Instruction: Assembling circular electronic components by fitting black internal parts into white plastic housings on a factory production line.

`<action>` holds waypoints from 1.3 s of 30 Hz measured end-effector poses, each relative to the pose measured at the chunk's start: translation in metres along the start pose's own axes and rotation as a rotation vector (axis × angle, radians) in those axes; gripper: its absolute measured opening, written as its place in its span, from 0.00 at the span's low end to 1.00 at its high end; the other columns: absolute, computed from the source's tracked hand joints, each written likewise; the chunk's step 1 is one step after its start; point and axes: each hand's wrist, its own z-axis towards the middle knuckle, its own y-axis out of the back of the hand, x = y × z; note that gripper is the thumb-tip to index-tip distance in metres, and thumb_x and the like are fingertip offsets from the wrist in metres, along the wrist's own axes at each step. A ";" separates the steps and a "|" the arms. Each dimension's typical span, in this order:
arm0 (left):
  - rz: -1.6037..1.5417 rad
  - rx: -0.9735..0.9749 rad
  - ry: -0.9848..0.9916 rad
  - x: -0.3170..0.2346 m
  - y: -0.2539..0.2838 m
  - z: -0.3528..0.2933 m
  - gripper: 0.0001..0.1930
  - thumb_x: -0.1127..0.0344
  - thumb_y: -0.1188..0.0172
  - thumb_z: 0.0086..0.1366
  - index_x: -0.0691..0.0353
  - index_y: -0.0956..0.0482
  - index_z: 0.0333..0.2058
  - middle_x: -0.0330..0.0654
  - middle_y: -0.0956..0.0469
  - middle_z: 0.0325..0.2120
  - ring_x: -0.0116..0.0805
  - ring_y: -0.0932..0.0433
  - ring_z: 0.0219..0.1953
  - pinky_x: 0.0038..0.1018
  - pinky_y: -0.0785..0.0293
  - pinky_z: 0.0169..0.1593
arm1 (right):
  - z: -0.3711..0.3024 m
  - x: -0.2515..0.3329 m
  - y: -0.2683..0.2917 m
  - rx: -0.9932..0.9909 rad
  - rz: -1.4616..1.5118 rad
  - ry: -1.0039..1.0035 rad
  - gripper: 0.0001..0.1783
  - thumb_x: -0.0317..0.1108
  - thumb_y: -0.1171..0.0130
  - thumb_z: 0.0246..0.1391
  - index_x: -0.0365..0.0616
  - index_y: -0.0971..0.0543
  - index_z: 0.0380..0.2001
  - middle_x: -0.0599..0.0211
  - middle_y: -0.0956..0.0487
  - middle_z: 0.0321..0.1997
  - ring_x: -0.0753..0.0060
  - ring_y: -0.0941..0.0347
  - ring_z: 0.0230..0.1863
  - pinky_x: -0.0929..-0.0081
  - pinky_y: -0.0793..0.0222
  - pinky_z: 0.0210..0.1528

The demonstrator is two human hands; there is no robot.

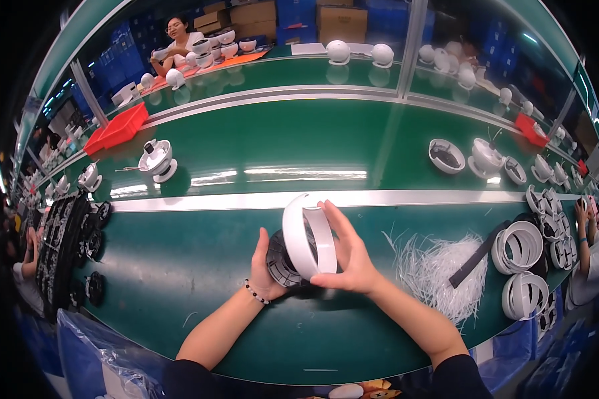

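Note:
Over the green workbench, my left hand (262, 271) is closed around a black, ribbed round part (278, 261), its thumb pointing up along the far side. My right hand (353, 259) grips a white plastic ring (323, 241) by its right edge, fingers at the top and thumb at the bottom. The ring stands tilted on edge against the black part and covers much of it. Whether the two are joined, I cannot tell. A beaded bracelet circles my left wrist.
White plastic strips (439, 269) lie heaped right of my hands, beside a black strap (476, 256) and stacked white rings (516, 247). Black parts (63, 246) crowd the left. Half-built white housings (156, 158) stand on the green belt beyond a metal rail (206, 202). Other people work around.

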 end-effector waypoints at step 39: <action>0.029 0.084 0.201 0.013 0.014 0.017 0.39 0.31 0.72 0.54 0.58 0.42 0.53 0.47 0.35 0.48 0.41 0.34 0.50 0.39 0.36 0.52 | 0.003 0.010 0.040 0.547 -0.809 0.076 0.65 0.45 0.29 0.17 0.39 0.56 0.58 0.52 0.50 0.60 0.49 0.55 0.61 0.61 0.56 0.60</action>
